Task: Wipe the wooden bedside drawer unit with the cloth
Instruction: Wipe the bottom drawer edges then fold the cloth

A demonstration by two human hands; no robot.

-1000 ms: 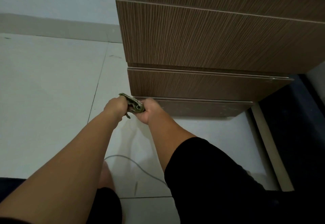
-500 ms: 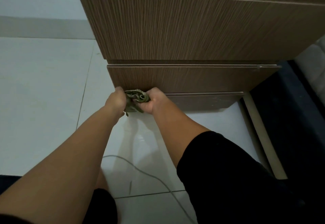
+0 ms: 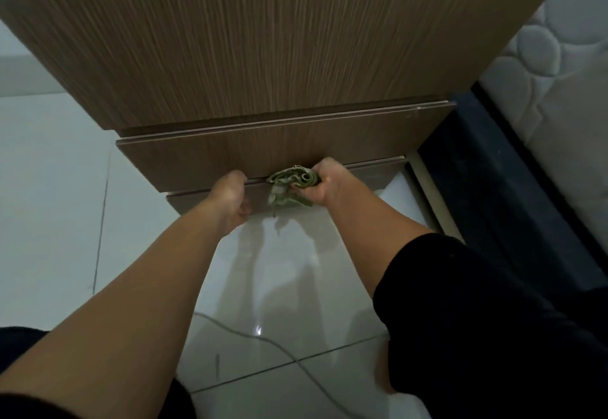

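Note:
The wooden bedside drawer unit [image 3: 263, 57] fills the top of the view, its brown grained drawer fronts stepping down toward the floor. My right hand [image 3: 324, 185] is closed on a bunched green cloth [image 3: 292, 185] at the bottom edge of the lower drawer front [image 3: 263, 152]. My left hand [image 3: 232, 196] is apart from the cloth, fingers curled under that same bottom edge, in front of the base panel below it. Its fingertips are hidden.
White floor tiles [image 3: 52, 221] lie to the left and below. A thin grey cable [image 3: 273, 346] runs across the tiles between my arms. A quilted mattress [image 3: 559, 73] on a dark bed base [image 3: 493, 188] stands at the right.
Both hands held the cloth together before. Now my left hand has let go of it and my right hand has carried it to the right along the drawer's lower edge. The view has shifted right.

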